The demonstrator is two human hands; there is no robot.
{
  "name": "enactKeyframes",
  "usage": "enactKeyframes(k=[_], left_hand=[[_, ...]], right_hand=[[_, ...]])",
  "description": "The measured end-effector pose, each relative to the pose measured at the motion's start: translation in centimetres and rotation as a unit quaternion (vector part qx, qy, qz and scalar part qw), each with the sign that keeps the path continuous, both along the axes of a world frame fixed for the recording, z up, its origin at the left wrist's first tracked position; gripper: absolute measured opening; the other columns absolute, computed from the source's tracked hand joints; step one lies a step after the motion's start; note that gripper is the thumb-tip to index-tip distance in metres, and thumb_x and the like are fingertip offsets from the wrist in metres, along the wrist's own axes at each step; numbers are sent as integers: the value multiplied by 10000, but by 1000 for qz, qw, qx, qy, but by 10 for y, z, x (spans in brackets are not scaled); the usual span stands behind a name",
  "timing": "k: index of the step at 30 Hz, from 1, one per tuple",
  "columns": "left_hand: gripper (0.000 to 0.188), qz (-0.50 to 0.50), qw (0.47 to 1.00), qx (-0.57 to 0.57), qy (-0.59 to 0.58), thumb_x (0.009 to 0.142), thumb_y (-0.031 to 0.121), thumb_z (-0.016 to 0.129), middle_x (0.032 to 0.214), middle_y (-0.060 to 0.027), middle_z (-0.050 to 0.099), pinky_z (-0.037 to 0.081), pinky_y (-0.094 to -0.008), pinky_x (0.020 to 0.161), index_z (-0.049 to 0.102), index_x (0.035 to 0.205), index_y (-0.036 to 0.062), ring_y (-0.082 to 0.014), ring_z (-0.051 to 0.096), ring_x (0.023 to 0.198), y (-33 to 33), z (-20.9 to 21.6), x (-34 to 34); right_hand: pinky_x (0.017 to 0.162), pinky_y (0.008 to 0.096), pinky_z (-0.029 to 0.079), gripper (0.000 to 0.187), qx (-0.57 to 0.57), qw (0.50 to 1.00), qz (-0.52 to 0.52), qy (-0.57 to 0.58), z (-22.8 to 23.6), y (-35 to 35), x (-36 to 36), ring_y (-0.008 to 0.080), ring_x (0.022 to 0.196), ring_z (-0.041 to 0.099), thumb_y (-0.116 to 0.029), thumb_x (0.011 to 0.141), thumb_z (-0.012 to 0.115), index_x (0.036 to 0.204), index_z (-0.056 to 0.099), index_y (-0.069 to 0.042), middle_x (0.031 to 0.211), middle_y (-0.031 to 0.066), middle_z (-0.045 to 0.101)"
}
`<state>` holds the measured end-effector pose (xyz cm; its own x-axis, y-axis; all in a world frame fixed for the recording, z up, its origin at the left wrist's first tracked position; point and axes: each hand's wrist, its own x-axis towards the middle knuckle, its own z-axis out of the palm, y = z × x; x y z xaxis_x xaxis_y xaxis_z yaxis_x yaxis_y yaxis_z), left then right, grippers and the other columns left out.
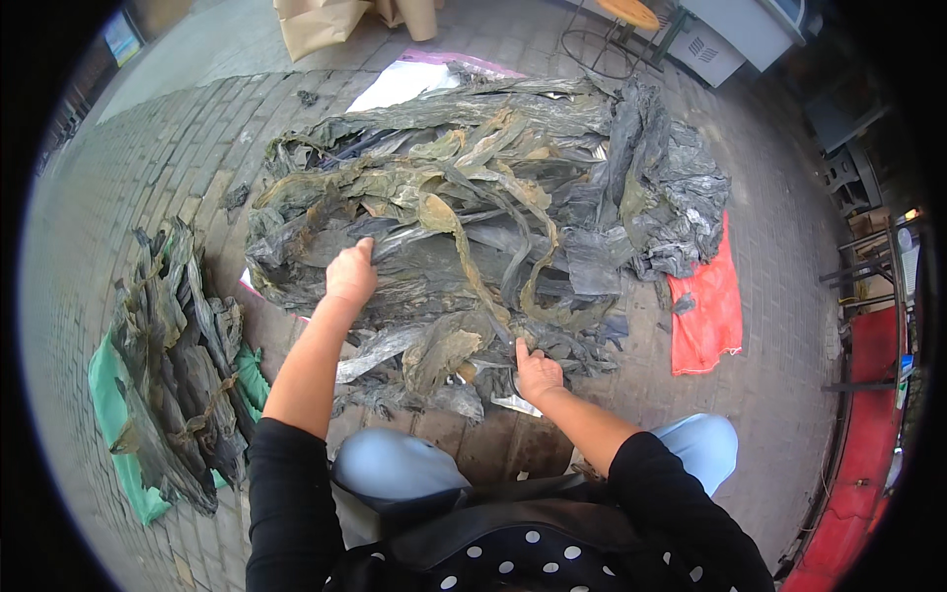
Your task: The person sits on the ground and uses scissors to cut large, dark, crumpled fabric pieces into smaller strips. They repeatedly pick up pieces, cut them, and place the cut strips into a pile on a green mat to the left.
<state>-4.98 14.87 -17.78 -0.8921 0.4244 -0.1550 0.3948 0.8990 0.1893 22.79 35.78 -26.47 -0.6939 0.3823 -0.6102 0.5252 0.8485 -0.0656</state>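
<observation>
Dried kelp heap (493,237), long axis running left to right: left hand (352,273) is overlying left part, right hand (539,376) near edge; fingers (522,349) sitting curled, pinch unclear.

A dried kelp heap (434,268) lies on brick paving (222,148), with the person's knees (395,464) at its 6 o'clock. A second kelp pile (178,380) rests on a sheet (104,385) at 8 o'clock. A woven sack (712,321) juts from beneath the heap at 4.
</observation>
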Motion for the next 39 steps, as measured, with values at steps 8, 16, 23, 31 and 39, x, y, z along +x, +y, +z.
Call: enactKeyframes(k=[8,16,23,31,39], left_hand=[[421,-27,943,243,226,788,23,552,884,-195,663,498,-418,773,639,1163,193,-329,654,829,-26,265,-103],[382,-3,929,203,309,814,170,614,923,-204,666,504,-383,789,610,1194,130,-320,659,852,-20,305,-85],[321,57,934,342,90,819,143,603,648,-13,604,425,-274,505,659,1125,67,-100,498,521,5,316,-45],[313,-141,922,322,165,874,114,611,681,29,557,369,-204,487,627,1184,77,-22,452,564,41,389,20],[423,-234,862,399,206,798,-72,533,1032,-88,677,467,-269,882,595,1203,34,-142,613,961,41,367,40]], right_hand=[[729,355,502,462,-330,930,128,99,153,69,16,282,780,640,-191,822,628,1247,476,-92,812,160,650],[780,255,441,488,-543,807,11,230,187,84,7,115,803,502,-8,905,525,1352,349,-90,903,43,528],[829,361,512,632,-706,636,-97,296,205,73,-44,190,914,595,-441,879,629,1313,315,-106,1032,115,577],[792,462,543,985,-784,460,-292,299,266,16,-193,396,991,599,-596,814,615,1431,62,-65,1075,292,532],[774,415,508,437,-820,329,-144,445,379,75,-246,304,881,602,-351,916,594,1162,385,-55,1020,252,588]])
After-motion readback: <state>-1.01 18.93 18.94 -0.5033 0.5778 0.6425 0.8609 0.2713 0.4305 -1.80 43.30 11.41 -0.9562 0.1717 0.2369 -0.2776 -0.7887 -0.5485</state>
